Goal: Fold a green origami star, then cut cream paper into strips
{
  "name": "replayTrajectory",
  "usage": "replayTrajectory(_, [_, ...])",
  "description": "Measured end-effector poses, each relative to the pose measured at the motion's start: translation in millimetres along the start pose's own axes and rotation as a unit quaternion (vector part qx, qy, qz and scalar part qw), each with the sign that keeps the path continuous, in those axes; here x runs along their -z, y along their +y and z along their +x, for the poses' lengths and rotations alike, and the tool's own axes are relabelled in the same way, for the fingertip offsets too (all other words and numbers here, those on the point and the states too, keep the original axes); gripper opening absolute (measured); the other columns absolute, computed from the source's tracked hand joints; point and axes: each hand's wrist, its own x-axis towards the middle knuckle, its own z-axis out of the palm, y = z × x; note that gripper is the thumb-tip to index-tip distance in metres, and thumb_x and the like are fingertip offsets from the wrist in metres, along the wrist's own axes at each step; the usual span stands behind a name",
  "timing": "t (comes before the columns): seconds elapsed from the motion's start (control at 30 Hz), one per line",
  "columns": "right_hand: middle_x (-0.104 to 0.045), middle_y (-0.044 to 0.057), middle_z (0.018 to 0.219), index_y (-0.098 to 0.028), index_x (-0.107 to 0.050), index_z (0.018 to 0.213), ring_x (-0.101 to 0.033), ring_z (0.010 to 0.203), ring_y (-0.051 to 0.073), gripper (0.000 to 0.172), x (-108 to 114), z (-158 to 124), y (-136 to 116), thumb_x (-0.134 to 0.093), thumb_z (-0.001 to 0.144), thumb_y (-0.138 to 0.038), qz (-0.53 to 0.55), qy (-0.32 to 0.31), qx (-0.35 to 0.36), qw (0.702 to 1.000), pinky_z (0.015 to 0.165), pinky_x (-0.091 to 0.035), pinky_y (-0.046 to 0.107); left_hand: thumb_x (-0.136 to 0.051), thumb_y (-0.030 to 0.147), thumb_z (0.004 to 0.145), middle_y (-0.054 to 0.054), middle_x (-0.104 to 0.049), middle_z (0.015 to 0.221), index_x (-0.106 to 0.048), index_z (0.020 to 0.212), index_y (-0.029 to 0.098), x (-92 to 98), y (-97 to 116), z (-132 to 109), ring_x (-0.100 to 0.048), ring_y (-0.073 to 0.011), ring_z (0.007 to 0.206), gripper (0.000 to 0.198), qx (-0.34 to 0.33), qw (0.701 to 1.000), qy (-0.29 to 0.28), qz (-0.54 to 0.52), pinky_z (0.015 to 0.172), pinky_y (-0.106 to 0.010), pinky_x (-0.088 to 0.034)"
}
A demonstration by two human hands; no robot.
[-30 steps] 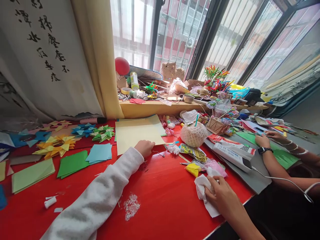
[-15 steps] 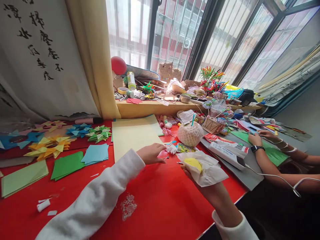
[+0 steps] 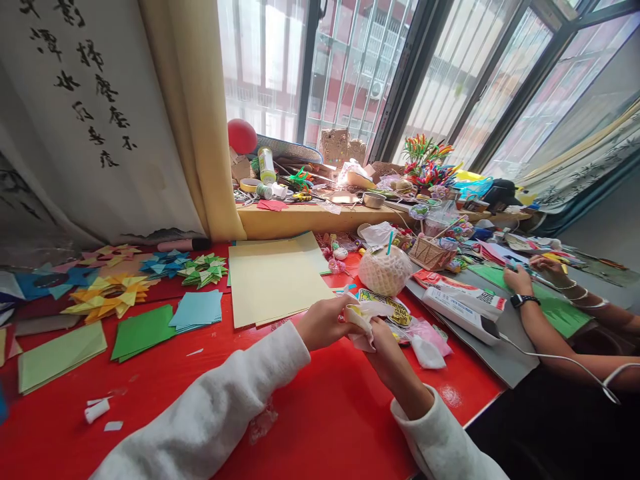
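Above the red tabletop my two hands meet at a thin white paper wrap point(image 3: 373, 310) with a bit of yellow showing inside it. The fingers of my left hand point(image 3: 325, 325) pinch its left side. My right hand point(image 3: 393, 357) is closed round the paper from the right. What the yellow content is, I cannot make out. Just behind my hands lies a black-and-yellow printed packet point(image 3: 397, 310), with a white and pink plastic bag point(image 3: 429, 347) to the right. A coconut in white foam netting point(image 3: 385, 270), with a blue straw in it, stands farther back.
Cream paper sheets point(image 3: 275, 277) and stacks of green point(image 3: 143, 331) and light blue paper point(image 3: 199, 310) lie left, near folded paper stars point(image 3: 107, 293). A white power strip point(image 3: 463, 313) lies right, beside another person's hands point(image 3: 520, 279). Craft supplies crowd the windowsill point(image 3: 295, 223).
My left hand has come right to the paper wrap, which lay spread on my right hand and is now gathered between both. My right hand has moved left. The plastic bag behind it shows now.
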Motion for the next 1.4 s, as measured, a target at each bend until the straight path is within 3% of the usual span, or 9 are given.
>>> replayTrajectory(0.13, [-0.060, 0.005, 0.088, -0.020, -0.056, 0.090, -0.054, 0.071, 0.016, 0.021, -0.1, -1.8, 1.0, -0.044, 0.074, -0.027, 0.028, 0.019, -0.024, 0.999, 0.058, -0.043, 0.027, -0.059, 0.015, 0.068, -0.003, -0.064, 0.087, -0.055, 0.093, 0.017, -5.9, 3.4, -0.4, -0.057, -0.0147, 0.076, 0.026, -0.002, 0.999, 0.043, -0.033, 0.069, -0.023, -0.043])
replayTrajectory(0.3, [-0.056, 0.005, 0.107, -0.020, -0.057, 0.099, -0.052, 0.096, 0.020, 0.028, -7.9, 2.3, -0.4, -0.047, 0.077, -0.035, 0.070, -0.085, 0.018, 0.994, 0.077, -0.044, 0.033, -0.054, 0.012, 0.067, 0.002, -0.062, 0.070, -0.056, 0.077, 0.018, -2.1, -12.1, 2.3, -0.055, -0.0112, 0.063, 0.011, 0.050, 0.992, 0.111, -0.032, 0.061, -0.020, -0.043])
replayTrajectory(0.53, [-0.060, 0.004, 0.094, -0.022, -0.048, 0.107, -0.058, 0.078, 0.017, 0.046, -25.7, 38.9, -10.6, -0.063, 0.066, -0.037, -0.100, -0.168, 0.077, 0.978, 0.067, -0.049, 0.031, -0.055, 0.019, 0.069, -0.001, -0.062, 0.078, -0.051, 0.099, 0.018, 9.5, -33.7, 3.3, -0.058, -0.0145, 0.068, 0.029, 0.080, 0.983, 0.166, -0.027, 0.064, -0.026, -0.045])
replayTrajectory(0.67, [-0.060, 0.004, 0.082, -0.017, -0.057, 0.093, -0.056, 0.064, 0.014, 0.035, -29.7, 68.1, -22.4, -0.060, 0.067, -0.042, -0.155, -0.184, 0.101, 0.965, 0.049, -0.048, 0.024, -0.062, 0.025, 0.067, -0.008, -0.054, 0.112, -0.030, 0.124, 0.022, 28.0, -46.5, 8.0, -0.052, -0.0203, 0.101, 0.066, 0.051, 0.979, 0.116, -0.162, 0.084, -0.035, -0.041])
replayTrajectory(0.77, [-0.060, 0.004, 0.076, -0.015, -0.059, 0.090, -0.056, 0.065, 0.014, 0.034, -29.4, 77.1, -32.9, -0.060, 0.067, -0.041, -0.141, -0.220, 0.080, 0.962, 0.051, -0.048, 0.025, -0.069, 0.026, 0.060, -0.011, -0.039, 0.128, -0.032, 0.124, 0.024, 47.2, -54.5, 10.0, -0.036, -0.0248, 0.118, 0.073, 0.077, 0.963, 0.097, -0.240, 0.093, -0.041, -0.033])
replayTrajectory(0.93, [-0.060, 0.002, 0.071, -0.014, -0.061, 0.086, -0.055, 0.062, 0.011, 0.031, -28.1, 78.5, -38.3, -0.061, 0.066, -0.037, -0.143, -0.281, 0.079, 0.946, 0.053, -0.045, 0.022, -0.068, 0.027, 0.061, -0.012, -0.057, 0.106, -0.049, 0.110, 0.016, 59.6, -52.4, 8.3, -0.052, -0.0259, 0.098, 0.053, 0.079, 0.933, -0.007, -0.352, 0.078, -0.036, -0.044])
replayTrajectory(1.03, [-0.062, 0.004, 0.072, -0.013, -0.062, 0.085, -0.058, 0.064, 0.012, 0.033, -29.4, 85.2, -28.7, -0.055, 0.071, -0.041, -0.218, -0.259, 0.086, 0.937, 0.057, -0.046, 0.024, -0.068, 0.028, 0.061, -0.009, -0.062, 0.091, -0.052, 0.102, 0.014, 55.9, -53.3, 8.8, -0.058, -0.0222, 0.082, 0.047, 0.097, 0.932, 0.044, -0.346, 0.071, -0.035, -0.046])
replayTrajectory(1.17, [-0.064, 0.006, 0.074, -0.013, -0.062, 0.088, -0.061, 0.066, 0.015, 0.035, -33.2, 104.3, -15.7, -0.050, 0.074, -0.043, -0.296, -0.199, 0.088, 0.930, 0.061, -0.048, 0.026, -0.067, 0.028, 0.060, -0.008, -0.061, 0.095, -0.056, 0.092, 0.013, 53.9, -64.3, 11.6, -0.054, -0.0216, 0.093, 0.036, 0.113, 0.938, 0.129, -0.302, 0.081, -0.034, -0.041])
replayTrajectory(1.4, [-0.055, 0.022, 0.103, -0.003, -0.052, 0.103, -0.050, 0.102, 0.028, 0.040, -24.6, 170.1, -33.9, -0.052, 0.079, -0.034, -0.488, 0.058, 0.114, 0.864, 0.079, -0.040, 0.036, -0.051, 0.034, 0.073, -0.007, -0.059, 0.091, -0.049, 0.096, 0.017, 59.9, -90.9, 9.3, -0.054, -0.0180, 0.091, 0.029, 0.178, 0.909, 0.297, -0.232, 0.072, -0.031, -0.044])
